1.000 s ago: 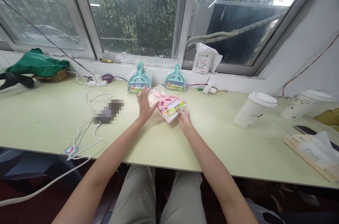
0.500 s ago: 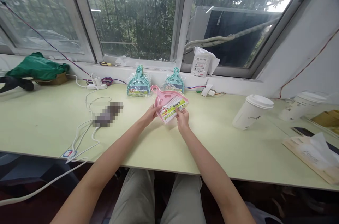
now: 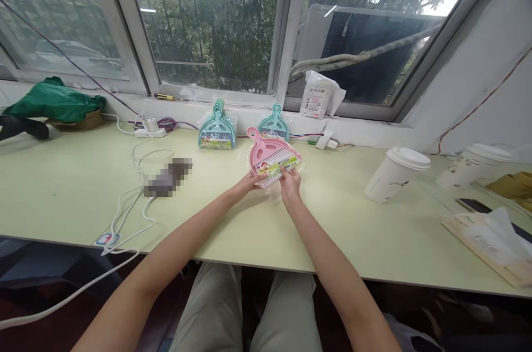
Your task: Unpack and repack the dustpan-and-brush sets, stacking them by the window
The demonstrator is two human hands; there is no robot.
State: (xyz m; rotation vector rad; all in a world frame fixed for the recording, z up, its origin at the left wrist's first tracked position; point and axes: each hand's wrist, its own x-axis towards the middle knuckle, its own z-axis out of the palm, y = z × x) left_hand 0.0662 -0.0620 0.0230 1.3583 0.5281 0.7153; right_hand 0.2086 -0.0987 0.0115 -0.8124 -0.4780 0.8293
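A pink dustpan and brush set [image 3: 272,151] in clear wrapping is held up over the table, its looped handle pointing up and to the left. White bristles and a green and white label show on its front. My left hand [image 3: 248,185] grips its lower left edge. With thumb over the label's lower edge, my right hand [image 3: 290,181] holds the bottom right. Behind it, a stack of teal dustpan sets [image 3: 217,129] leans by the window sill. Another teal dustpan set [image 3: 275,122] leans to the right, partly covered by the pink one.
White cables and a pixelated object [image 3: 168,177] lie on the left of the table [image 3: 332,241]. A power strip [image 3: 150,131] and a green bag [image 3: 54,100] are at the back left. A lidded paper cup [image 3: 397,174] and a tissue pack [image 3: 486,244] are on the right.
The pink dustpan set has moved slightly to the right and turned clockwise, its handle now more upright. Both hands have moved with it, the left one lower on its edge.
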